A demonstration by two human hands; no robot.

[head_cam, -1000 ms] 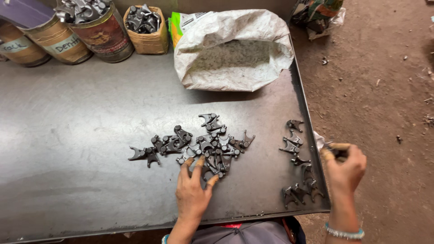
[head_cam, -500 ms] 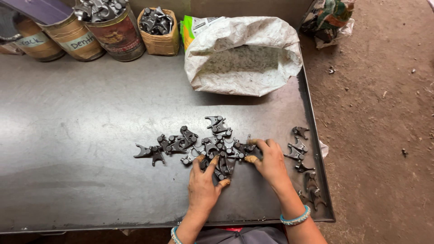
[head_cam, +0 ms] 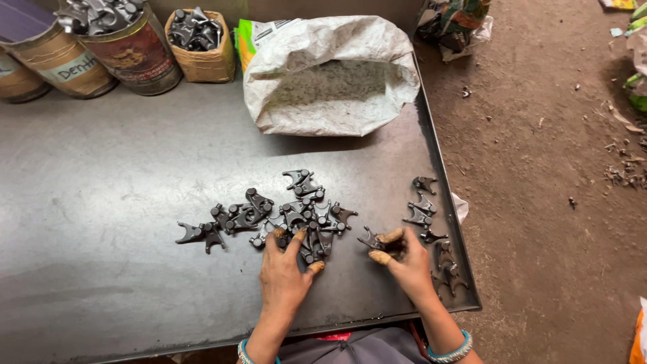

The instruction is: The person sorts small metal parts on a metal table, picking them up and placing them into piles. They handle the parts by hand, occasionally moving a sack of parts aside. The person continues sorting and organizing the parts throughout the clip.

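A heap of several small dark metal forked parts [head_cam: 296, 212] lies in the middle of a dark metal table [head_cam: 101, 202]. My left hand [head_cam: 286, 269] rests flat on the heap's near side, fingers spread over the parts. My right hand [head_cam: 404, 259] is just right of the heap and pinches one dark forked part [head_cam: 372, 240] between thumb and forefinger. A second small group of the same parts [head_cam: 424, 209] lies along the table's right edge, beside and beyond my right hand.
An open white sack [head_cam: 330, 74] lies at the back of the table. Tins [head_cam: 131, 47] and a small woven basket [head_cam: 199, 40] filled with metal parts stand at the back left. Bare dirt floor [head_cam: 552, 189] runs along the right.
My right hand went from the right edge to the heap, then drew back to the right with one part pinched in its fingers. My left hand stayed on the heap.
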